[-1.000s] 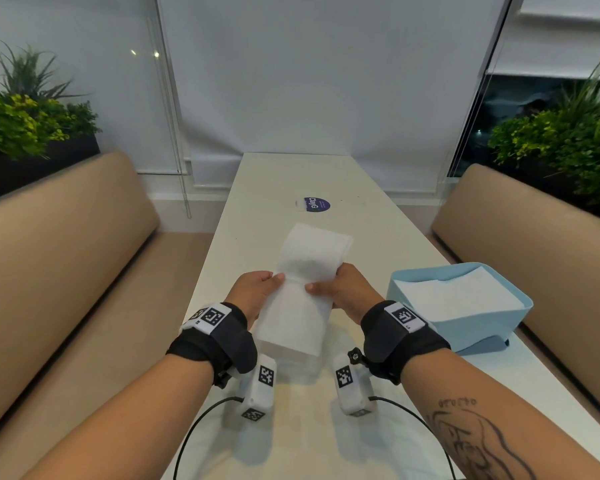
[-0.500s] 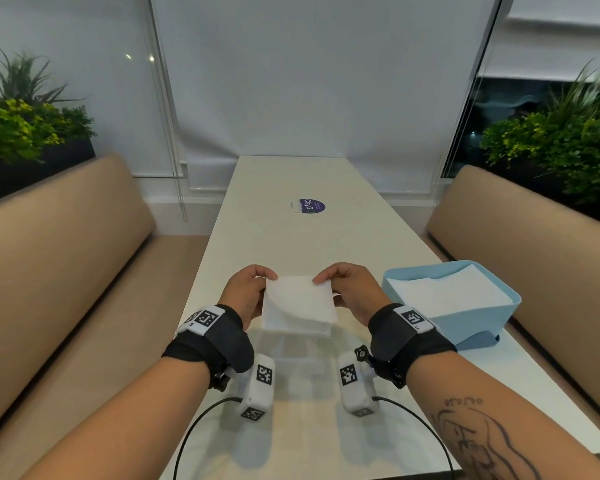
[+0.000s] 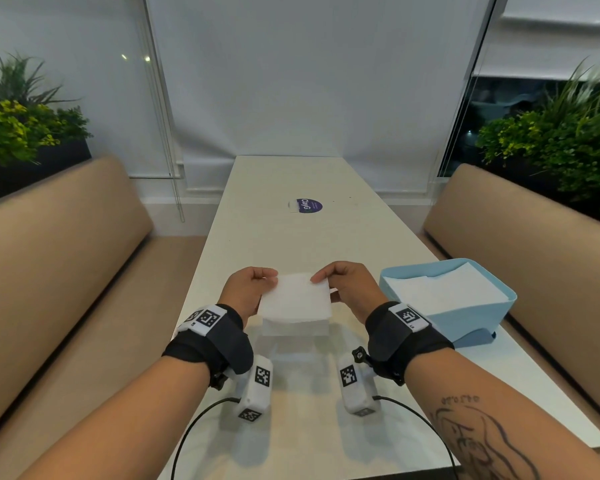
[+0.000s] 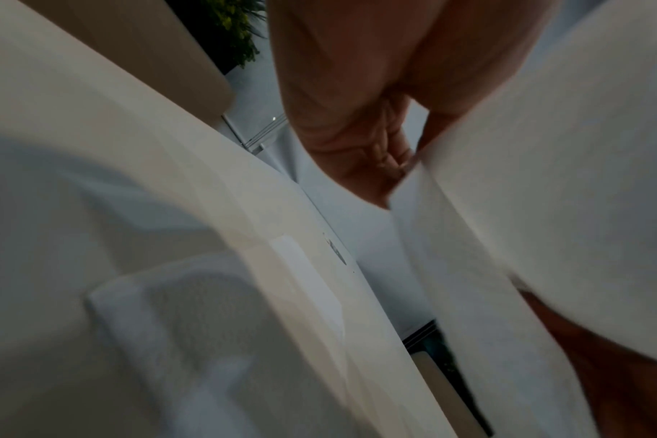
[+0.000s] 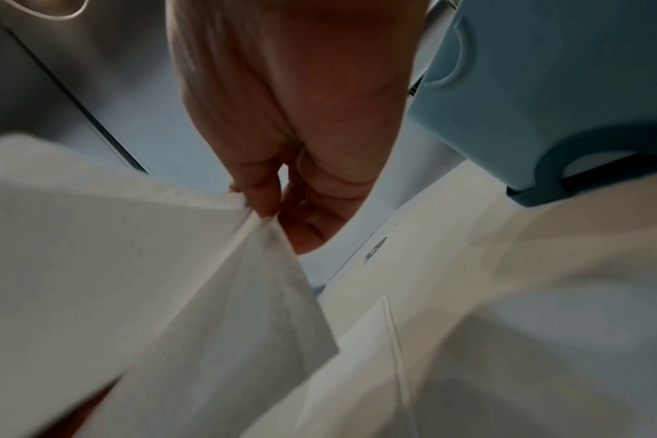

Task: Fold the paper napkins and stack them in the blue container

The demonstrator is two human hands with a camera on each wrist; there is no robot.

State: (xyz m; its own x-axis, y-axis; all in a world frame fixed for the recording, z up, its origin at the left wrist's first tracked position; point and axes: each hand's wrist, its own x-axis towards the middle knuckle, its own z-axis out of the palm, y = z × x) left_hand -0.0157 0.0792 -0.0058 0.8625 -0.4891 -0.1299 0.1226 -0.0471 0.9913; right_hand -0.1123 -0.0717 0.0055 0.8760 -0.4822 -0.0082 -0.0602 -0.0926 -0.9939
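A white paper napkin [image 3: 293,299], folded in half, hangs above the table between both hands. My left hand [image 3: 253,287] pinches its far left corner and my right hand [image 3: 340,284] pinches its far right corner. In the left wrist view the napkin [image 4: 544,183] is held at the fingertips [image 4: 394,166]. The right wrist view shows the doubled edge of the napkin [image 5: 132,252] pinched between thumb and fingers [image 5: 267,201]. A stack of unfolded napkins [image 3: 293,327] lies on the table right under it. The blue container [image 3: 465,320] sits to the right, with folded napkins [image 3: 440,289] inside.
The long white table [image 3: 302,237] carries a round purple sticker [image 3: 305,206] further away. Tan bench seats [image 3: 49,271] run along both sides, with plants [image 3: 561,133] behind them. Cables [image 3: 201,420] trail from the wrist cameras near the front edge.
The napkin, stretched out long a second ago, has been folded in half with its far end brought toward me. Both hands now hold it by the far corners above the stack.
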